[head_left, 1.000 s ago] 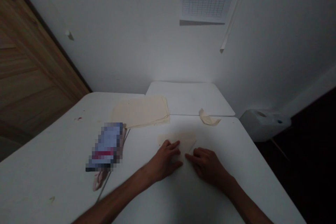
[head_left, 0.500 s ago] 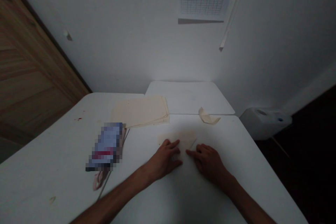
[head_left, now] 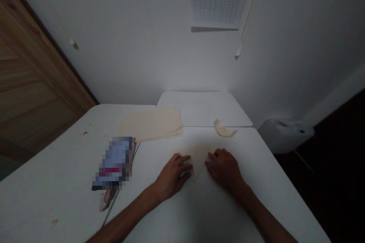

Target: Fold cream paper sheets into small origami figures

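Observation:
A thin cream sheet (head_left: 197, 155), folded to a point, lies flat on the white table (head_left: 199, 205). My left hand (head_left: 172, 174) rests on its left part with the fingers laid flat and a little apart. My right hand (head_left: 225, 168) presses its fingertips along the sheet's right slanted edge, fingers bent but holding nothing. Both hands lie close together, with the sheet's lower tip between them.
A stack of cream sheets (head_left: 152, 123) lies behind on the left. A small crumpled cream scrap (head_left: 224, 129) sits at the back right. A blurred flat item (head_left: 114, 163) lies to the left over a pink piece (head_left: 104, 199). A white bin (head_left: 285, 133) stands beyond the table's right edge.
My right hand has slid up and right along the sheet's slanted edge. My left hand has shifted slightly left and down. The view has tilted a little.

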The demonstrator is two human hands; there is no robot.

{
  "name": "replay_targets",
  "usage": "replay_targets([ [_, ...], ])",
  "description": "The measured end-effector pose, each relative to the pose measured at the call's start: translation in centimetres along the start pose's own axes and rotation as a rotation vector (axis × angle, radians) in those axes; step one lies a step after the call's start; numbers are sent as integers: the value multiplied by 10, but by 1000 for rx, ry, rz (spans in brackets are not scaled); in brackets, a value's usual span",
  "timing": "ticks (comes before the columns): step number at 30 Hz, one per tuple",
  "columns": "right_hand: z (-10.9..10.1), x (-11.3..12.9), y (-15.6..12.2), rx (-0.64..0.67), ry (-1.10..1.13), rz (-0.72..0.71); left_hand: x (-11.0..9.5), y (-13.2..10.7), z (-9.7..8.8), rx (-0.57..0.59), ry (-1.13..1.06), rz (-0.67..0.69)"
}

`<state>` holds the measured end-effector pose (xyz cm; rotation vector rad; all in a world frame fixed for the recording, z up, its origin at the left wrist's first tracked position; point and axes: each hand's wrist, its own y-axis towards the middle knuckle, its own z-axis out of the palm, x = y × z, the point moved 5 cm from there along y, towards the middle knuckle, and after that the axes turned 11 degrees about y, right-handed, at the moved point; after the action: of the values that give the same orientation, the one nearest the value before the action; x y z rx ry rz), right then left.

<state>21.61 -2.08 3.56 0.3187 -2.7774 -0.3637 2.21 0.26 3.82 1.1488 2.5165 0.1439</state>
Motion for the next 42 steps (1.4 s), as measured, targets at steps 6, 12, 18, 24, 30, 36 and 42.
replay_targets([
  [6,4,28,10,90,187,-298,9,3,-3,-35,58,-82],
  [12,4,34,16,146,205,-229,12,10,-7,-7,18,-76],
  [18,1,36,17,188,195,-192,22,19,-9,47,50,-111],
  [24,1,37,17,182,177,-184,32,29,-11,110,117,-163],
  [30,0,39,17,191,169,-195,33,30,-10,119,99,-168],
  [36,-1,39,18,192,177,-188,31,31,-9,93,101,-198],
  [42,2,37,18,181,146,-180,25,36,-9,89,73,-172],
])
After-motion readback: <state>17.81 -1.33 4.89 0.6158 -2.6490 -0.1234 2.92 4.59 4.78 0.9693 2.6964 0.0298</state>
